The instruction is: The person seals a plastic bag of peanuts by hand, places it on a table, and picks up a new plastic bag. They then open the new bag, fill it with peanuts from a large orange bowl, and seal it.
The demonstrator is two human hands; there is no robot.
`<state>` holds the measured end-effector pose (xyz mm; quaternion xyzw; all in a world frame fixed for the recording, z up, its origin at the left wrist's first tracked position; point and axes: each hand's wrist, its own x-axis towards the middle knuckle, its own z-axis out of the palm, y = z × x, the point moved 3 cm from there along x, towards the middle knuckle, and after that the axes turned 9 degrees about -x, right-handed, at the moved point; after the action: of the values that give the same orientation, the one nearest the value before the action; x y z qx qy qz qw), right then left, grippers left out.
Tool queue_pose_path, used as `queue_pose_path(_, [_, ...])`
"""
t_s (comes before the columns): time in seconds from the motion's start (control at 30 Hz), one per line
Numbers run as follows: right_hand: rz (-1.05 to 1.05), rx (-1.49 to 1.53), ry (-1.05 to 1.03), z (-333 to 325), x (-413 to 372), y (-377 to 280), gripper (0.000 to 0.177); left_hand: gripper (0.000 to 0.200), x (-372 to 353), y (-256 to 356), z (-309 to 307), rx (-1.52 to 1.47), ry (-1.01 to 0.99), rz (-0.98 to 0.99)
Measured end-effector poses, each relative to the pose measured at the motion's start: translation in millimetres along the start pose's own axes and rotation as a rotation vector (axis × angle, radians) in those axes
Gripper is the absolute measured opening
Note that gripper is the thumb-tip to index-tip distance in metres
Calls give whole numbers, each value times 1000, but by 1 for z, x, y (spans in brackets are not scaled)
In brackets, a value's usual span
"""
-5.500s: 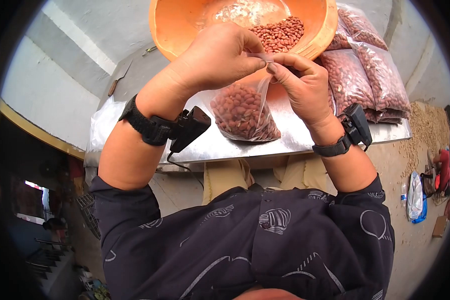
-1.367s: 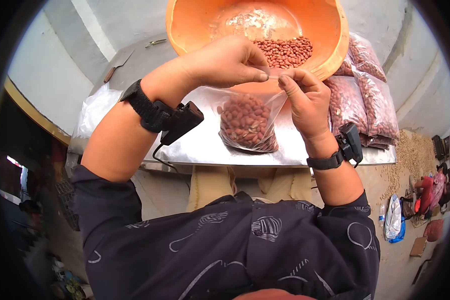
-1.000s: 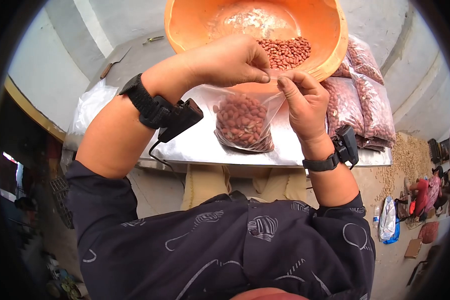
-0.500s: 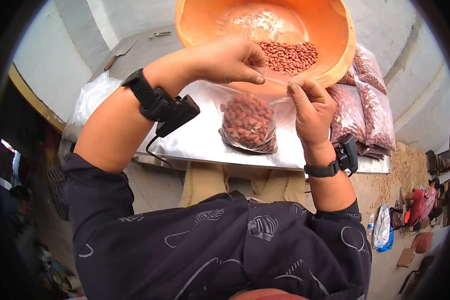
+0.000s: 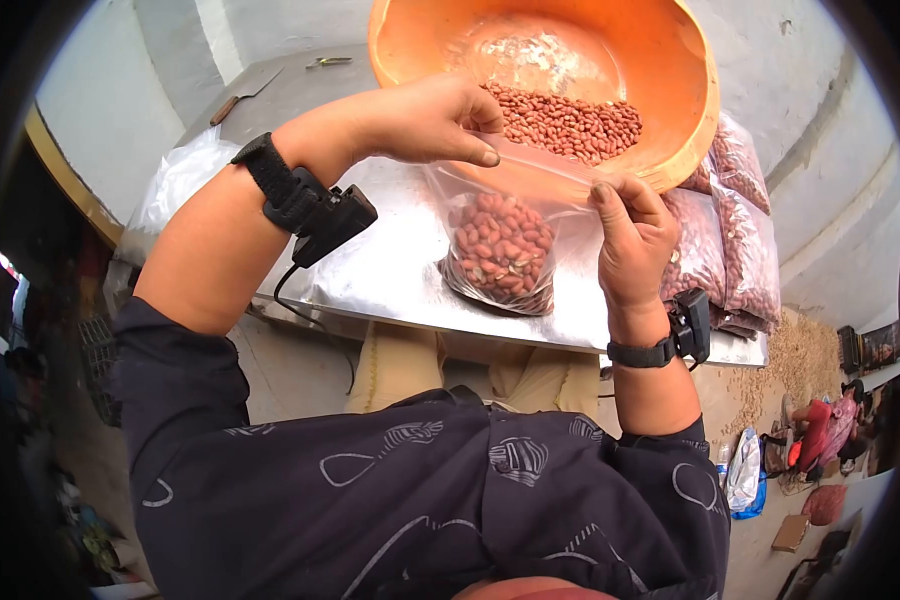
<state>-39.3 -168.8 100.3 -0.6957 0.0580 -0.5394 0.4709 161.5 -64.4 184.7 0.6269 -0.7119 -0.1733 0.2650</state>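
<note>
A clear plastic bag [image 5: 502, 250] stands on the metal table, its lower part filled with reddish-brown peanuts. My left hand [image 5: 435, 120] pinches the left end of the bag's top edge between thumb and fingers. At the other end, my right hand [image 5: 635, 235] grips the same edge, thumb against the forefinger. The edge is stretched nearly straight between both hands. Just behind, an orange basin [image 5: 685, 115] leans toward me with a heap of loose peanuts [image 5: 580, 125] in it.
Filled peanut bags [image 5: 745, 230] are stacked at the table's right end. A knife [image 5: 245, 97] and a small metal tool [image 5: 328, 62] lie at the back left, near white plastic bags [image 5: 180, 190]. Peanuts [image 5: 795, 355] are scattered on the floor, where another person [image 5: 825, 430] is at right.
My hands have moved farther apart along the bag's top edge, which is now pulled tauter. The camera view has shifted slightly.
</note>
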Motion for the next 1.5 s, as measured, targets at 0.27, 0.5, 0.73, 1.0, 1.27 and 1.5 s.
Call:
queue_pose_path(0.27, [1, 9, 5, 0, 3, 4, 11, 20, -12, -12, -6, -12, 7, -2])
queue_pose_path(0.5, [-16, -9, -2, 0, 9, 1, 12, 18, -21, -20, -9, -41, 51, -1])
queue_pose_path(0.73, [-1, -39, 8, 2, 16, 4, 12, 18, -30, -36, -18, -26, 43, -28])
queue_pose_path(1.0, [-5, -81, 7, 2, 20, 7, 12, 17, -37, -52, -22, -36, 108, 81])
queue_pose_path(1.27, [-8, -63, 14, 6, 21, 10, 13, 18, -46, -67, -22, -117, 88, -23])
queue_pose_path(1.5, [65, 29, 13, 3, 21, 14, 13, 23, -56, -92, -25, -340, 82, -80])
